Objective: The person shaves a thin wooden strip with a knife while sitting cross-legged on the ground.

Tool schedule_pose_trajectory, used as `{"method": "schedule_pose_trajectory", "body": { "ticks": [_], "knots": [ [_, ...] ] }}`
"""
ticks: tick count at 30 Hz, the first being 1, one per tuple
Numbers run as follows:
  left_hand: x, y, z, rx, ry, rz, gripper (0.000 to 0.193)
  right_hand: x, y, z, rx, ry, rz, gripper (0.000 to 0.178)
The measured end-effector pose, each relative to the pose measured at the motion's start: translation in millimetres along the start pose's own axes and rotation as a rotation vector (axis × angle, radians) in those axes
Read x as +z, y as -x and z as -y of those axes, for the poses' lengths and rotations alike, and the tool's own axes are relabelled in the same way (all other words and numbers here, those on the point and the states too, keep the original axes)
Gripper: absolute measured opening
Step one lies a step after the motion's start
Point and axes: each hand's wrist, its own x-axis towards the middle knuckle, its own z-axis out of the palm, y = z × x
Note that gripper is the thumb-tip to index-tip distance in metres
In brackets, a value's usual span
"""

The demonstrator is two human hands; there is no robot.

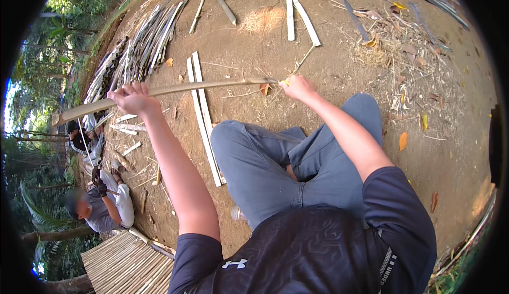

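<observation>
A long, slightly curved bamboo strip [207, 85] runs across in front of me, from the far left to my right hand. Around its left part the fingers of my left hand [135, 99] are wrapped, with the thicker end sticking out past them. My right hand [298, 87] is closed at the thin right end of the strip. A small yellow piece shows at its fingers, too small to name. Just beyond that hand, a thin twig-like stick [303, 60] slants up and away. Two pale flat slats [200, 119] lie on the ground, crossing below the strip, left of my crossed legs.
A heap of split bamboo [151, 42] lies at the back left. Several slats [290, 10] and dry leaves are scattered on the dirt. At the left sit two other people, the nearer one [108, 204] gloved. A slatted bamboo panel [127, 262] is at the lower left.
</observation>
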Motion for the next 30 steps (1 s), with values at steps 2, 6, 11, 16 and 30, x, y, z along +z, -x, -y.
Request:
{"method": "schedule_pose_trajectory", "body": {
  "ticks": [2, 6, 11, 16, 30],
  "knots": [
    [-7.9, -3.5, 3.2, 0.021, 0.006, 0.04, 0.045, -2.0, 12.5, 4.3, -0.168, -0.073, -0.029, 0.05],
    [7.6, -5.4, 12.2, -0.035, -0.106, -0.062, 0.042, 6.9, -27.6, -50.2, 0.144, 0.116, 0.043, 0.043],
    [6.9, 0.4, 4.8, -0.007, -0.138, -0.175, 0.044, 9.7, -19.4, -37.6, 0.028, 0.046, 0.039, 0.044],
    [8.4, -4.2, 6.2, 0.01, -0.064, -0.053, 0.042, 6.5, -43.4, -46.8, 0.13, -0.004, 0.085, 0.045],
    [7.7, -2.7, 8.2, 0.043, -0.063, -0.063, 0.043, 29.6, -18.4, -53.3, 0.09, 0.05, 0.012, 0.048]
  ]
}}
